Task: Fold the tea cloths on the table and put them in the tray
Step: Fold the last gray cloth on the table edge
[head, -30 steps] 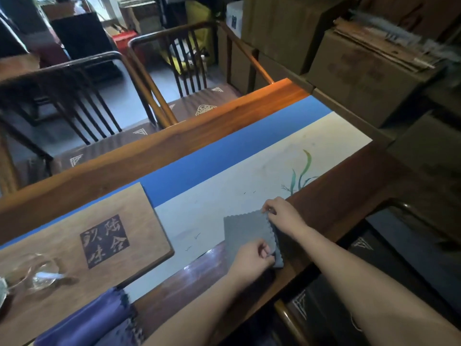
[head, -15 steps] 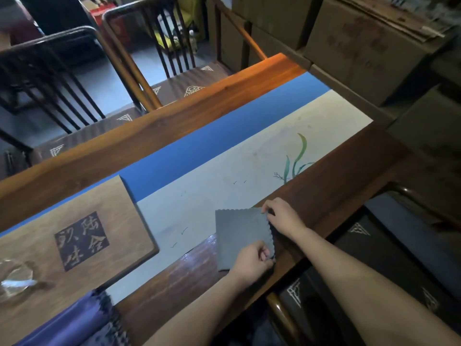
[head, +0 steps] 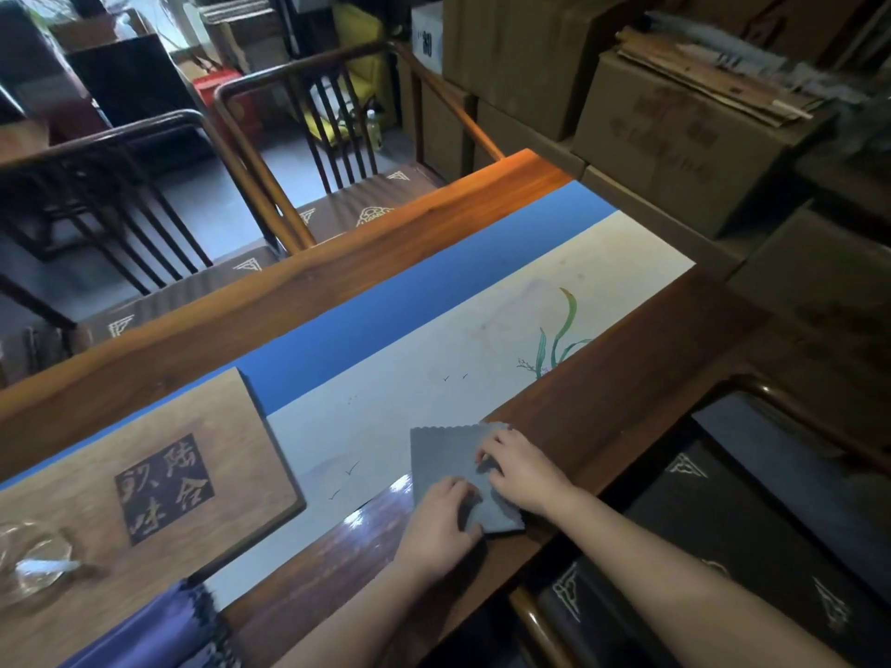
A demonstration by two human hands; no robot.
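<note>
Both hands' grip now inward from edge onto grey cloth (head: 446, 462), left hand (head: 441, 518) and right hand (head: 518, 467) pressing, fingertips partly hidden.

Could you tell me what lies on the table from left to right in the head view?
Clear glass piece → purple cloth → wooden tray → grey tea cloth → left hand → right hand → painted plant on the runner.
</note>
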